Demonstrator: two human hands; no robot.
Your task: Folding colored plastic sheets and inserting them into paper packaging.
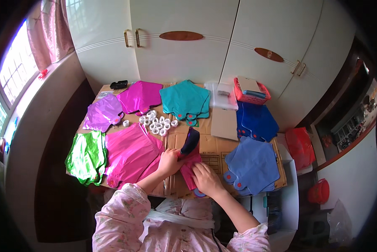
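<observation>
Pink material [189, 178] lies at six o'clock on the cardboard-topped counter [176, 143], between the hands. The left hand [168, 162] is curled around a dark blue object [191, 141]; the right hand [207, 180] rests fingers on the material, whether pinching I cannot tell. From them, white rings [156, 126] sit at eleven o'clock, light-blue sheets [255, 161] at three.

Across the back, pale cupboard doors [176, 63] with brass-coloured handles [137, 38] and reddish-brown oval plaques [181, 35]. On the left, a pink curtain [56, 31] beside a bright barred window [18, 63], with a small red object [43, 74] on the sill [56, 72]. On the right, a glossy red bundle [299, 148], a red bucket [319, 192] lower down, and near the bucket a crumpled clear plastic bag [340, 222].
</observation>
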